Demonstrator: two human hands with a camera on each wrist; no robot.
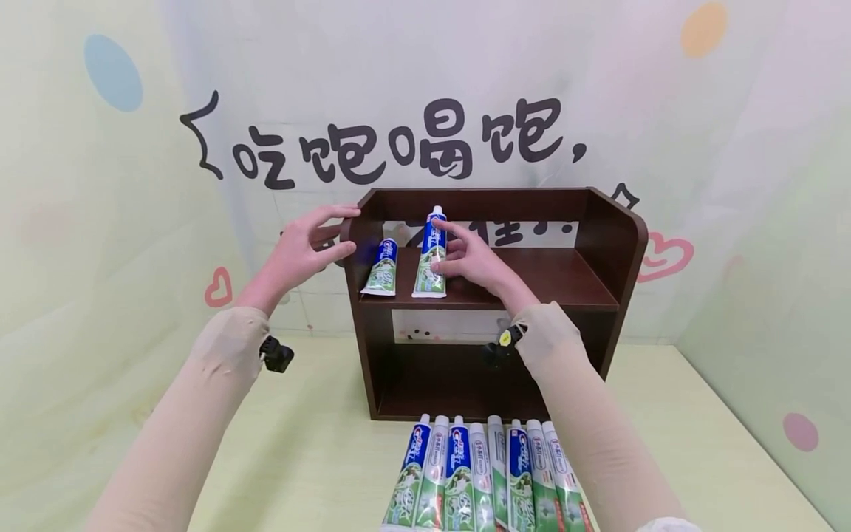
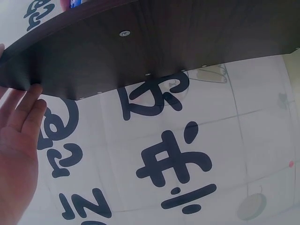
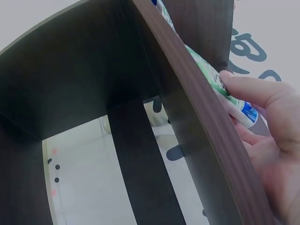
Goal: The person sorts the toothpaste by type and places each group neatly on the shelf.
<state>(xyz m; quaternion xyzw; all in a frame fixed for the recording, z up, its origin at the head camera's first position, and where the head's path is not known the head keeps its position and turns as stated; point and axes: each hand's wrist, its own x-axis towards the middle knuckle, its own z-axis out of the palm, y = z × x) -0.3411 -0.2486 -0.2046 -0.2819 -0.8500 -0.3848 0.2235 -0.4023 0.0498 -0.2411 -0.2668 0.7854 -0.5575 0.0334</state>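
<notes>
On the upper board of a dark brown two-tier shelf [image 1: 499, 284], my right hand [image 1: 482, 264] pinches a blue, white and green toothpaste tube [image 1: 428, 255] that stands cap up. In the right wrist view the thumb lies on that tube [image 3: 206, 70], and the shelf board hides part of it. A second toothpaste tube [image 1: 383, 267] leans upright in the upper left corner. My left hand [image 1: 299, 247] is at the shelf's left side panel [image 2: 93, 51], its fingers extended and touching near the edge; it holds nothing.
Several toothpaste tubes [image 1: 459, 473], some blue-topped and some white-topped, lie in a row on the pale table [image 1: 299, 443] before the shelf. The lower compartment [image 1: 452, 380] is below the upper board. A printed wall [image 1: 399, 66] stands behind.
</notes>
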